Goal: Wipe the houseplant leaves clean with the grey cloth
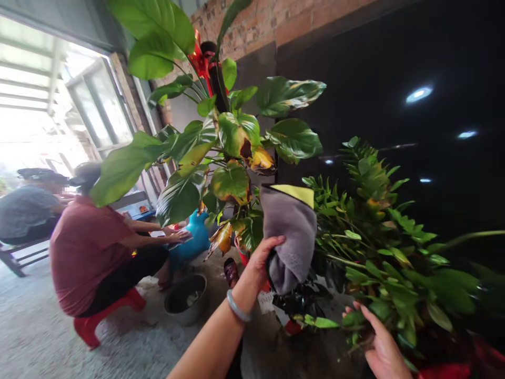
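My left hand (262,260) is closed round a grey cloth (290,239) with a yellow corner, held up in front of a tall large-leaved plant (221,142). A pale bangle (238,308) sits on that wrist. My right hand (381,342) is at the lower right, its fingers curled round the stems of a bushy plant with small glossy leaflets (379,247). Some leaves of the tall plant are yellow and brown at the edges.
A person in a red shirt (89,247) squats on a low red stool (106,316) at the left, hands on a blue object (195,237). A metal bowl (185,297) sits on the floor. Another person sits further left. A dark wall stands behind the plants.
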A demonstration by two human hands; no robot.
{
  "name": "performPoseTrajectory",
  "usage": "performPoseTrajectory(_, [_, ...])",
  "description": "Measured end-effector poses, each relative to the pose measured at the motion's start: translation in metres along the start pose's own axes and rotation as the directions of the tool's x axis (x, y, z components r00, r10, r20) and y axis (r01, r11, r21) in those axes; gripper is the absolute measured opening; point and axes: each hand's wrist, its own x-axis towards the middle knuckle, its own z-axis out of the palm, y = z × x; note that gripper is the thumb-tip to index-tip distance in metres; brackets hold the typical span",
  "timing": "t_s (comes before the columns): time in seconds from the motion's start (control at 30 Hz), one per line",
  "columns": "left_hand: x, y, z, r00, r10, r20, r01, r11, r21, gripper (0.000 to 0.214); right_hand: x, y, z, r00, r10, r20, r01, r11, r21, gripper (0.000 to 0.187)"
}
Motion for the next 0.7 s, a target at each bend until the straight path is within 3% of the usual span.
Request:
performPoseTrajectory(0.1, [-0.002, -0.042, -0.006, 0.995, -0.097, 0.026, 0.088, 0.967, 0.237, 0.028, 0.003, 0.002, -0.004, 0.999, -0.048, 0.005, 0.048, 0.998, -0.035, 0.028])
performPoseTrajectory(0.17, [-0.011, -0.058, -0.011, 0.974, -0.208, 0.091, 0.164, 0.922, 0.351, 0.025, 0.007, 0.002, -0.011, 0.998, -0.058, -0.007, 0.057, 0.997, -0.061, 0.026])
performPoseTrajectory(0.23, [-0.02, -0.053, -0.012, 0.955, -0.233, 0.182, 0.161, 0.926, 0.342, 0.026, 0.01, 0.0, -0.016, 0.999, -0.031, -0.019, 0.03, 0.996, -0.081, 0.025])
performPoseTrajectory(0.3, [-0.027, -0.031, -0.009, 0.96, -0.144, 0.239, 0.082, 0.964, 0.253, 0.032, 0.01, -0.002, -0.017, 1.0, -0.005, -0.023, 0.003, 0.996, -0.087, 0.027])
performPoseTrajectory(0.37, [-0.029, -0.006, -0.003, 0.98, 0.0, 0.197, -0.026, 0.991, 0.131, 0.035, 0.008, -0.002, -0.015, 1.0, -0.011, -0.019, 0.009, 0.997, -0.081, 0.03])
performPoseTrajectory(0.43, [-0.026, 0.005, 0.0, 0.992, 0.085, 0.09, -0.089, 0.995, 0.043, 0.031, 0.007, 0.001, -0.01, 0.999, -0.037, -0.019, 0.035, 0.997, -0.072, 0.032])
performPoseTrajectory(0.5, [-0.021, -0.005, 0.0, 0.997, 0.077, 0.003, -0.077, 0.992, 0.096, 0.026, 0.009, 0.006, -0.008, 0.998, -0.064, -0.017, 0.063, 0.995, -0.078, 0.032])
performPoseTrajectory(0.57, [-0.019, -0.029, -0.005, 0.999, 0.032, -0.03, -0.024, 0.971, 0.238, 0.02, 0.014, 0.011, -0.009, 0.996, -0.087, -0.014, 0.085, 0.993, -0.08, 0.03])
performPoseTrajectory(0.63, [-0.023, -0.052, -0.012, 0.999, -0.033, 0.012, 0.025, 0.909, 0.415, 0.017, 0.019, 0.015, -0.014, 0.994, -0.105, -0.014, 0.104, 0.991, -0.086, 0.027])
performPoseTrajectory(0.7, [-0.03, -0.061, -0.015, 0.99, -0.096, 0.105, 0.025, 0.846, 0.533, 0.019, 0.022, 0.015, -0.02, 0.993, -0.12, -0.006, 0.118, 0.988, -0.099, 0.026])
